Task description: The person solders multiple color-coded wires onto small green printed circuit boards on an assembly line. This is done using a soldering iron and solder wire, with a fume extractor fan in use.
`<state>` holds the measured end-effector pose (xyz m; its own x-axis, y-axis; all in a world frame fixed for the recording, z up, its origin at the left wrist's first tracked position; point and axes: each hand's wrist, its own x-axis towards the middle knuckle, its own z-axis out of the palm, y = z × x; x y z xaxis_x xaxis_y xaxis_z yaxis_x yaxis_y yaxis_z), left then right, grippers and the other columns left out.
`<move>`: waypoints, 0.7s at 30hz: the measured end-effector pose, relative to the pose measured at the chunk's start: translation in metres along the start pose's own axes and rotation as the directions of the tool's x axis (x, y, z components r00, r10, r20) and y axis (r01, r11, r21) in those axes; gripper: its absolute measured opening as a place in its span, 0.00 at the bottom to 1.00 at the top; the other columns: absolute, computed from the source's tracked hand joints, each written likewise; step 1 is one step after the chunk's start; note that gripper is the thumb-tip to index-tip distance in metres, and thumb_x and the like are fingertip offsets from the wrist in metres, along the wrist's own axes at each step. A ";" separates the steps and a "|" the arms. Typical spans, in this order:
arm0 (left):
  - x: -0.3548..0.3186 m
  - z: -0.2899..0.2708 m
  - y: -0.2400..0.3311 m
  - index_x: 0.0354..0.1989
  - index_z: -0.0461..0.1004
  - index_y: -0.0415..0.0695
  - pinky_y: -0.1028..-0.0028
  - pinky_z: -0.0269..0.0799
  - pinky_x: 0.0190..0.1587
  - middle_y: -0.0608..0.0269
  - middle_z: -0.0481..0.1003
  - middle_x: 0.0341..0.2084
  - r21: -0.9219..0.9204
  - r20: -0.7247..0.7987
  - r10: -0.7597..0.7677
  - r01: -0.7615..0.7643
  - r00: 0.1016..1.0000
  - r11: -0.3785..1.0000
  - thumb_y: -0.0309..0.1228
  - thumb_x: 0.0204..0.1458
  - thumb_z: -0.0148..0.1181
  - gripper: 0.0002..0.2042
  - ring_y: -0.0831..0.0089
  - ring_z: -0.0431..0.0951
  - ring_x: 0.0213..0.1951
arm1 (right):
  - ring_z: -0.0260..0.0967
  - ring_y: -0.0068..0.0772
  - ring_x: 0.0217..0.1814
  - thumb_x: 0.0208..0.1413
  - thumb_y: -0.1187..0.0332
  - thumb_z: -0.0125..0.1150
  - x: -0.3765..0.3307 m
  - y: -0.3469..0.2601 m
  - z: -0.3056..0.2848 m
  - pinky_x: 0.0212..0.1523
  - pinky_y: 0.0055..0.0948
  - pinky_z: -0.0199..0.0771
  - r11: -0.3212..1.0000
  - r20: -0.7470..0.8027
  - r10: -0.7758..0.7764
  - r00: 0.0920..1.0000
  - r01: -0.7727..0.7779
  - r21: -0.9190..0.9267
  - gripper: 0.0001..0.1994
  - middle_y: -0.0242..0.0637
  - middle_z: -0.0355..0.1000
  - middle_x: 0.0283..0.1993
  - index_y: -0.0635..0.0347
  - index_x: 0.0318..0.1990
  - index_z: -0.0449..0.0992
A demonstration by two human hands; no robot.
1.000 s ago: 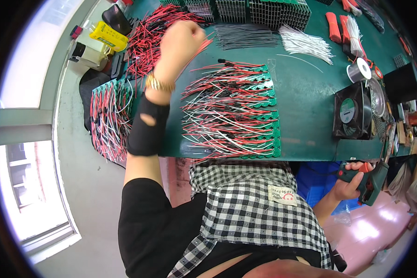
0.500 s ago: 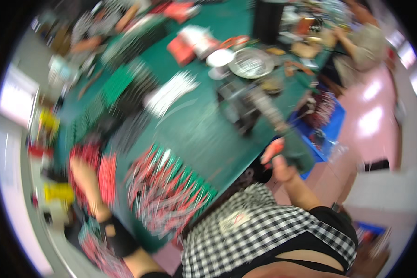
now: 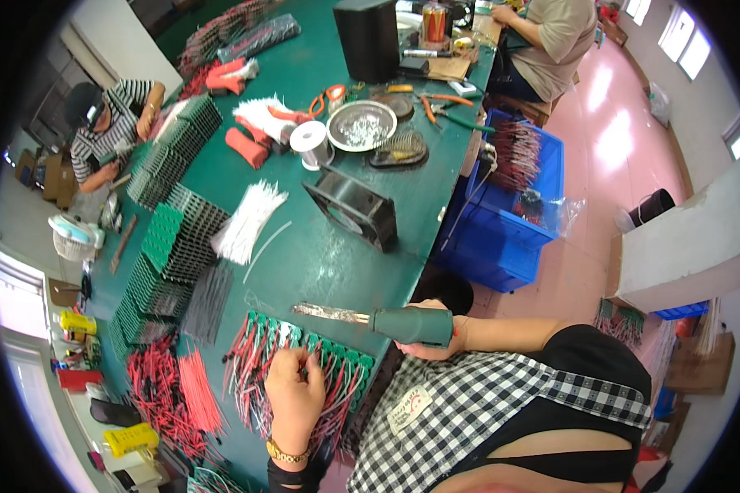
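A person in a black-and-white checked shirt works at a long green workbench (image 3: 304, 246) in a workshop with a pale pink floor (image 3: 584, 271), seen from the head camera. The right hand (image 3: 436, 333) is wrapped tight around the dark green handle of a soldering iron (image 3: 378, 319), whose crusted metal tip lies level over the bench, pointing away from the hand. Just below that tip, at the bench's near edge, the left hand (image 3: 292, 394) rests on a row of small green circuit boards (image 3: 321, 353) trailing red and black wires, fingertips pinched together on a wire or board; which one cannot be told.

Farther up the bench from the boards stand a black square fan (image 3: 352, 209), a bundle of white wires (image 3: 247, 222), a spool of solder (image 3: 311, 144) and a round metal dish (image 3: 362, 125). Left of the boards lie loose red wires (image 3: 193, 390); beyond them, stacked trays of green boards (image 3: 168, 246). Beside the bench's right edge sits a blue plastic crate (image 3: 510, 214) holding more wired parts. Two other people work at the bench: one in a striped shirt (image 3: 115, 123) on its far left side, one in a beige shirt (image 3: 551, 41) at its far end. Bright windows (image 3: 682, 41) line the right wall.
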<state>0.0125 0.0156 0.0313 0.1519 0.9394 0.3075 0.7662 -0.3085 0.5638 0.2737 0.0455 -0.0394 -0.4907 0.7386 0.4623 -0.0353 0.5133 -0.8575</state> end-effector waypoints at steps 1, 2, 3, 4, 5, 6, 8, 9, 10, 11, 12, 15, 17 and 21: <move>-0.003 0.003 0.000 0.25 0.68 0.38 0.72 0.63 0.23 0.58 0.67 0.21 -0.017 -0.003 0.025 -0.025 1.000 1.000 0.17 0.45 0.58 0.05 0.67 0.67 0.20 | 0.66 0.39 0.22 0.45 0.75 0.62 -0.002 0.002 0.002 0.23 0.30 0.66 0.999 0.006 -0.051 0.999 0.051 -0.003 0.09 0.40 0.68 0.28 0.66 0.35 0.72; -0.005 0.007 0.000 0.25 0.68 0.38 0.72 0.63 0.23 0.58 0.67 0.21 -0.012 0.019 -0.004 0.004 1.000 1.000 0.17 0.45 0.58 0.05 0.67 0.67 0.20 | 0.66 0.39 0.21 0.45 0.75 0.62 -0.007 0.002 0.005 0.22 0.29 0.65 0.983 0.001 0.090 0.996 -0.089 0.159 0.08 0.40 0.68 0.28 0.66 0.33 0.72; -0.007 0.011 -0.001 0.26 0.69 0.39 0.69 0.64 0.24 0.56 0.68 0.22 -0.022 0.040 -0.017 0.018 0.999 1.000 0.17 0.45 0.58 0.05 0.63 0.69 0.23 | 0.66 0.38 0.21 0.45 0.75 0.62 -0.008 0.003 0.006 0.22 0.29 0.65 0.997 -0.003 0.029 1.000 -0.029 0.073 0.08 0.40 0.68 0.27 0.66 0.34 0.72; -0.010 0.013 0.000 0.27 0.69 0.39 0.66 0.66 0.26 0.54 0.69 0.23 -0.030 0.054 -0.041 0.043 0.998 0.999 0.17 0.44 0.58 0.05 0.59 0.70 0.25 | 0.67 0.38 0.22 0.45 0.75 0.62 -0.008 0.005 0.007 0.22 0.29 0.65 0.999 0.013 -0.044 0.999 0.044 -0.016 0.08 0.40 0.68 0.27 0.66 0.34 0.72; -0.011 0.018 0.000 0.27 0.69 0.39 0.65 0.67 0.26 0.55 0.69 0.23 -0.018 0.036 -0.019 0.020 0.999 1.000 0.18 0.44 0.59 0.05 0.59 0.71 0.25 | 0.69 0.36 0.25 0.45 0.74 0.62 -0.010 0.005 0.006 0.25 0.27 0.67 0.998 0.012 -0.044 0.999 0.045 -0.052 0.10 0.40 0.69 0.29 0.67 0.37 0.72; -0.011 0.020 0.001 0.27 0.70 0.41 0.66 0.68 0.26 0.56 0.69 0.23 0.039 0.036 0.030 -0.032 0.999 0.999 0.20 0.43 0.60 0.05 0.58 0.72 0.25 | 0.69 0.36 0.25 0.45 0.74 0.62 -0.010 0.004 0.007 0.25 0.27 0.67 0.994 0.022 -0.101 0.995 0.102 -0.041 0.10 0.40 0.69 0.29 0.67 0.37 0.72; -0.014 0.025 0.005 0.27 0.70 0.42 0.66 0.69 0.25 0.57 0.69 0.23 0.148 0.057 0.002 -0.011 0.998 0.989 0.21 0.41 0.61 0.06 0.58 0.73 0.25 | 0.71 0.35 0.29 0.45 0.74 0.62 -0.012 0.004 0.009 0.29 0.25 0.69 0.994 0.005 0.060 0.998 -0.060 0.096 0.13 0.41 0.71 0.32 0.68 0.40 0.72; -0.013 0.025 0.006 0.28 0.71 0.42 0.66 0.70 0.26 0.57 0.69 0.24 0.151 0.062 -0.012 0.003 0.998 0.988 0.22 0.43 0.60 0.05 0.58 0.73 0.25 | 0.71 0.36 0.31 0.45 0.74 0.63 -0.012 0.004 0.010 0.32 0.25 0.69 0.989 0.035 0.107 0.994 -0.110 0.095 0.15 0.41 0.72 0.33 0.68 0.41 0.72; -0.013 0.026 0.006 0.28 0.71 0.42 0.66 0.70 0.26 0.57 0.69 0.24 0.157 0.040 -0.033 0.026 0.999 0.987 0.22 0.43 0.60 0.05 0.58 0.73 0.25 | 0.71 0.36 0.31 0.45 0.74 0.63 -0.013 0.005 0.009 0.32 0.25 0.69 0.988 0.040 0.110 0.993 -0.114 0.109 0.15 0.41 0.72 0.33 0.68 0.41 0.72; -0.013 0.025 0.006 0.29 0.71 0.42 0.65 0.70 0.26 0.56 0.69 0.25 0.145 0.055 -0.022 0.014 0.998 0.989 0.22 0.45 0.60 0.04 0.57 0.73 0.25 | 0.71 0.35 0.31 0.45 0.74 0.63 -0.013 0.006 0.009 0.32 0.25 0.70 0.987 0.033 0.117 0.993 -0.120 0.109 0.14 0.41 0.72 0.33 0.68 0.41 0.72; -0.014 0.025 0.005 0.30 0.71 0.41 0.65 0.70 0.26 0.55 0.69 0.26 0.133 0.069 -0.040 0.031 0.997 0.991 0.23 0.46 0.59 0.04 0.56 0.73 0.26 | 0.71 0.35 0.31 0.45 0.74 0.63 -0.015 0.008 0.010 0.32 0.25 0.70 0.987 0.036 0.106 0.994 -0.109 0.118 0.14 0.41 0.72 0.33 0.68 0.40 0.72; -0.019 0.024 0.000 0.33 0.70 0.40 0.62 0.70 0.27 0.51 0.68 0.30 0.111 0.099 -0.006 -0.005 0.995 0.994 0.21 0.49 0.56 0.04 0.52 0.72 0.27 | 0.67 0.37 0.25 0.42 0.75 0.62 -0.017 0.014 0.006 0.25 0.29 0.66 0.999 0.055 0.039 0.998 -0.038 -0.009 0.10 0.38 0.69 0.28 0.65 0.36 0.74; -0.022 0.025 -0.006 0.33 0.69 0.41 0.63 0.68 0.26 0.53 0.66 0.28 0.074 0.101 0.016 -0.024 0.995 0.997 0.22 0.49 0.56 0.04 0.54 0.72 0.26 | 0.69 0.36 0.27 0.42 0.76 0.61 -0.018 0.013 0.005 0.27 0.29 0.68 0.988 0.073 0.157 0.985 -0.157 -0.001 0.09 0.37 0.71 0.29 0.63 0.35 0.75; -0.025 0.028 -0.013 0.32 0.68 0.41 0.64 0.67 0.24 0.56 0.67 0.28 0.146 0.055 -0.051 0.043 0.997 0.988 0.23 0.49 0.57 0.04 0.57 0.71 0.24 | 0.71 0.31 0.29 0.43 0.77 0.58 -0.022 0.002 0.005 0.31 0.27 0.71 0.944 0.017 0.305 0.952 -0.305 0.128 0.07 0.35 0.72 0.28 0.63 0.33 0.75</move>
<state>0.0161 0.0005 -0.0049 0.1468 0.9607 0.2356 0.8548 -0.2431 0.4585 0.2802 0.0282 -0.0523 -0.4925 0.8526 0.1748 0.0046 0.2034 -0.9791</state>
